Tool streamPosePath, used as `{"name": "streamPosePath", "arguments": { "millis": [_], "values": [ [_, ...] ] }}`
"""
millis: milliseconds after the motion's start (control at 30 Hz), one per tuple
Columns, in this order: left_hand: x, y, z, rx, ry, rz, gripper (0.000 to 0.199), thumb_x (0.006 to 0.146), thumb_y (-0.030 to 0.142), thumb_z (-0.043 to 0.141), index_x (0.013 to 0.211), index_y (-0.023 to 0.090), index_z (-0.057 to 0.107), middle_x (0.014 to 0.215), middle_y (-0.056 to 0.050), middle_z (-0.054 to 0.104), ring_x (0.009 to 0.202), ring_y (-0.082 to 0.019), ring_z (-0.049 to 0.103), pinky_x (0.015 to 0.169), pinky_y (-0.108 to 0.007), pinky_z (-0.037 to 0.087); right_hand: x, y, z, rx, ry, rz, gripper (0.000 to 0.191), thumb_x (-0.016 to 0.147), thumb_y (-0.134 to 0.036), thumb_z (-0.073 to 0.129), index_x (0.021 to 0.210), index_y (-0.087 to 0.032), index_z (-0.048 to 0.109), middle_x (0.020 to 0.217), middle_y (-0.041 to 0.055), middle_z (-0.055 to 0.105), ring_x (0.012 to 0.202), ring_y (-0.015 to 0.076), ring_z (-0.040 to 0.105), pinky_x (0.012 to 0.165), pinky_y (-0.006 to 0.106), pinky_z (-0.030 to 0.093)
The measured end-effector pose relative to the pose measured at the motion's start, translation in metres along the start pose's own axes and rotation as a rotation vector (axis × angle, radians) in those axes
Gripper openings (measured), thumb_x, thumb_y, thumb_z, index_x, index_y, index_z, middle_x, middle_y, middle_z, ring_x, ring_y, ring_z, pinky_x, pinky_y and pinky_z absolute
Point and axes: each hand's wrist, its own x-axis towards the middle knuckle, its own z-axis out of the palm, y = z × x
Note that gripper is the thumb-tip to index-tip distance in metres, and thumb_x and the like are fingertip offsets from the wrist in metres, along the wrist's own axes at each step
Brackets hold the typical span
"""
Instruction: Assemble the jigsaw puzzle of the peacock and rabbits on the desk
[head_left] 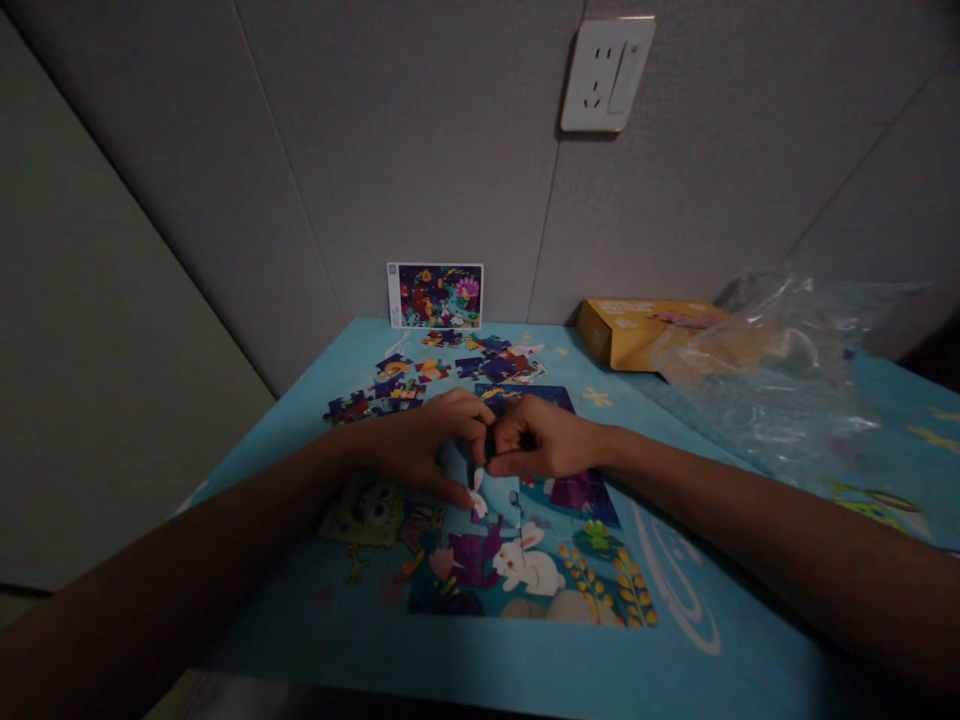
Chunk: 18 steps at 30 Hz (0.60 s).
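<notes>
A partly joined jigsaw puzzle point(525, 570) lies flat on the table, showing white rabbits, a frog and yellow plants. Over its upper left part is my left hand point(442, 440), thumb and index finger apart, with the thumb tip touching the puzzle beside a small white rabbit point(479, 503). My right hand point(544, 437) meets it from the other side. Its fingers are curled and the thumb pressed in close to my left fingertips; whatever they pinch is hidden. Loose puzzle pieces point(390, 385) lie beyond my left hand, and more pieces point(499, 365) are heaped behind the puzzle.
A picture card point(436, 296) leans against the wall at the back. On the right stand a yellow box point(645, 335) and a crumpled clear plastic bag point(780, 380). The blue table point(300, 640) has printed cartoon figures. A socket plate point(607, 75) is on the wall.
</notes>
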Motion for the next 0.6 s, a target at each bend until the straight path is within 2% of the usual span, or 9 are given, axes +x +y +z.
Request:
{"name": "streamPosePath", "arguments": {
  "millis": [167,300,433,600],
  "values": [
    [-0.0012,0.0003,-0.0016,-0.048,-0.002,-0.049,0.014,0.081,0.034,0.075,0.086,0.023,0.068,0.122,-0.007,0.057,0.122,-0.025,0.048,0.109,-0.043,0.037,-0.0009,0.001,0.0008,0.12,-0.008,0.024,0.039,0.084,-0.037,0.065,0.056,-0.018,0.046,0.048,-0.0087,0.036,0.044,0.0049,0.029,0.043,0.021,0.024],
    [-0.0004,-0.0001,-0.0001,-0.044,-0.002,-0.068,0.02,0.082,0.041,0.074,0.082,0.022,0.068,0.121,-0.007,0.056,0.12,-0.026,0.049,0.108,-0.044,0.038,-0.001,0.0002,0.0018,0.145,-0.013,0.03,0.044,0.085,-0.042,0.063,0.055,-0.018,0.042,0.048,-0.0094,0.031,0.045,0.0048,0.026,0.043,0.021,0.022],
    [0.0006,-0.0005,0.001,-0.035,-0.01,-0.062,0.027,0.081,0.049,0.073,0.082,0.023,0.069,0.12,-0.006,0.055,0.119,-0.026,0.05,0.107,-0.043,0.039,-0.001,-0.0006,0.0029,0.097,-0.039,0.022,0.044,0.085,-0.044,0.063,0.055,-0.018,0.045,0.047,-0.0084,0.036,0.044,0.0052,0.03,0.044,0.021,0.024],
    [0.0007,-0.0011,0.0055,0.05,-0.005,-0.039,0.037,0.068,0.055,0.082,0.081,0.024,0.066,0.119,-0.005,0.053,0.121,-0.027,0.046,0.106,-0.043,0.038,-0.0009,-0.0026,0.0034,0.017,-0.037,0.068,0.043,0.08,-0.046,0.069,0.055,-0.017,0.049,0.047,-0.008,0.041,0.044,0.0057,0.034,0.046,0.022,0.026]
  ]
}}
